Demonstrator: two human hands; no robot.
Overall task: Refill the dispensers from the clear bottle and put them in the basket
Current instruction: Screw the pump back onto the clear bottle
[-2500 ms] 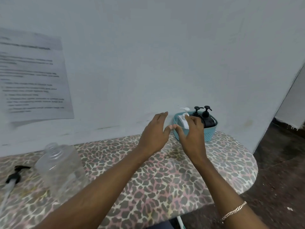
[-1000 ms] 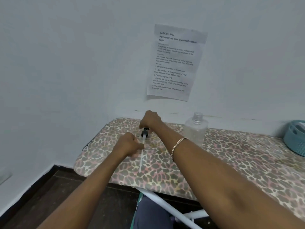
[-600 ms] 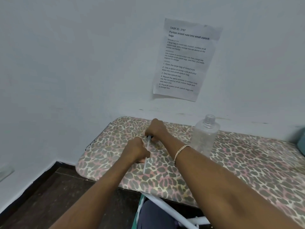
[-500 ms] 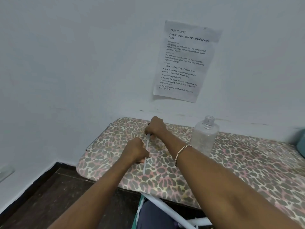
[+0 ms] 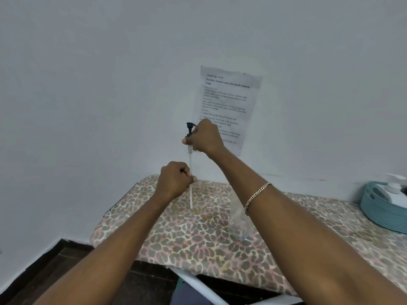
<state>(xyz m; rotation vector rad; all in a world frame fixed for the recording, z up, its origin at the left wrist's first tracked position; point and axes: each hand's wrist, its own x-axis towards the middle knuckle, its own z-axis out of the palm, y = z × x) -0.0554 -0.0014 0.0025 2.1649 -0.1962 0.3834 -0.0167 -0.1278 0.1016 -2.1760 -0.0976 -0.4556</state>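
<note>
Lifted from the table (image 5: 198, 243), the pump (image 5: 190, 150) stands upright: right hand (image 5: 204, 138) clamped at its top, left hand (image 5: 172, 181) pinching the tube (image 5: 191, 199), clear bottle (image 5: 237, 223) at four o'clock.

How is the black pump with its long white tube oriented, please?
Upright: black pump head on top, right hand gripping its collar, left hand pinching the white tube below.

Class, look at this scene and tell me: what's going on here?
A person holds a black pump upright above the table: the right hand grips it near the head, the left hand pinches its tube. The clear bottle stands behind the right forearm. A white dispenser sits in the blue basket at right.
</note>
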